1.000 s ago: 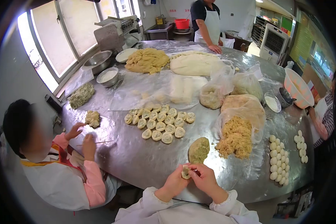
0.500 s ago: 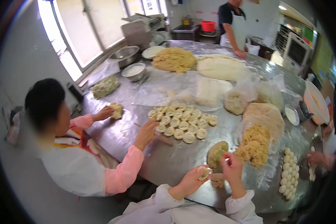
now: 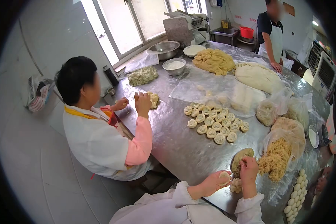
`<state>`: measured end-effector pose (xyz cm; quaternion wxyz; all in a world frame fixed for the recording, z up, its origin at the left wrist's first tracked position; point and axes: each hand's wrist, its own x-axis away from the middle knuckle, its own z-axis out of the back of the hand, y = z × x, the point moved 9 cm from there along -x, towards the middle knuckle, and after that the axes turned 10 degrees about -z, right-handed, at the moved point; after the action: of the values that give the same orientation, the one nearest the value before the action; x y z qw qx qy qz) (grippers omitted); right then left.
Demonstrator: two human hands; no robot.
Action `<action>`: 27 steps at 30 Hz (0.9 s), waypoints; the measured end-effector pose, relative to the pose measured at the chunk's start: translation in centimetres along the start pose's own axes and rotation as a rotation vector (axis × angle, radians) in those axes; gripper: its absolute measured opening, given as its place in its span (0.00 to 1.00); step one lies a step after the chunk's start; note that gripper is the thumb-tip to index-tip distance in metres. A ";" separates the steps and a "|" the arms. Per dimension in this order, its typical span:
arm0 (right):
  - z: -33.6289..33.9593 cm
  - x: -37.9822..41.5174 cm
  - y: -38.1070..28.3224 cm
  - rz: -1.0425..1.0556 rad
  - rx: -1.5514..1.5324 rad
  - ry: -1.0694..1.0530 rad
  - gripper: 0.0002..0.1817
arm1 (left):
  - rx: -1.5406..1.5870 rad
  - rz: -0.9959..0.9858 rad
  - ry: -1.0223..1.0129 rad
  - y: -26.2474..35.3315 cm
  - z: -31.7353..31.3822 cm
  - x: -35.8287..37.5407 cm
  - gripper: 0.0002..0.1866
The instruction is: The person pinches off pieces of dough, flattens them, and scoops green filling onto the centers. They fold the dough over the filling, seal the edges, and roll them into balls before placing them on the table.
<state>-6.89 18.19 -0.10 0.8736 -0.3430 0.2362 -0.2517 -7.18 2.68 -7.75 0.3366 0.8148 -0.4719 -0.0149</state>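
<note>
My left hand (image 3: 212,184), near the table's front edge, holds a small round piece of dough (image 3: 224,178) in its curled fingers. My right hand (image 3: 249,170) is just to the right, its fingers pressed together at the edge of a greenish filling mound (image 3: 241,158); whatever is between the fingertips is hidden. A small pinkish lump (image 3: 236,185) lies on the table between my hands. Beyond them, rows of round filled dough pieces (image 3: 220,123) sit on the metal table (image 3: 183,149).
A co-worker (image 3: 97,123) at the left works at a dough piece (image 3: 154,100). Another person (image 3: 271,41) stands at the far side. Bagged crumbly filling (image 3: 276,156) and white dough balls (image 3: 296,196) lie to the right; large dough masses (image 3: 214,61) lie farther back.
The view has swung left. My right hand has lowered to the greenish mound. The left co-worker's hand has moved away from the rows, and another round piece sits at their left edge.
</note>
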 end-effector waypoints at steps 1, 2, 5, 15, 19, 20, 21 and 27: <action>0.0 0.0 0.1 0.007 0.010 -0.001 0.09 | -0.001 0.005 -0.016 -0.1 -0.3 0.1 0.19; 0.0 0.1 0.1 0.014 0.021 -0.001 0.08 | -0.002 0.010 -0.033 -0.1 -0.5 0.2 0.20; 0.1 0.2 0.5 0.037 0.014 0.013 0.07 | -0.019 0.050 -0.028 0.2 -0.8 0.8 0.18; 1.2 3.2 -4.4 -0.148 -0.382 -0.214 0.05 | 0.184 -0.105 -0.044 0.3 1.2 -0.4 0.20; -0.2 5.5 -7.0 -0.005 -0.233 -0.243 0.05 | 0.188 -0.135 0.025 0.7 0.8 -0.5 0.19; -0.7 5.8 -6.8 0.010 -0.213 -0.213 0.05 | 0.161 -0.126 0.051 0.8 0.7 -0.4 0.19; -0.7 6.1 -6.5 0.021 -0.187 -0.179 0.05 | -0.132 -0.221 -0.006 1.4 0.9 -0.4 0.19; -0.7 6.7 -6.5 0.009 -0.188 -0.175 0.06 | -0.144 -0.200 -0.044 -0.3 2.4 -0.9 0.18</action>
<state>-4.01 9.72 2.53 0.8561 -0.4428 0.1833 -0.1935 -8.26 2.16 -10.06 0.3806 0.8309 -0.3932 -0.1004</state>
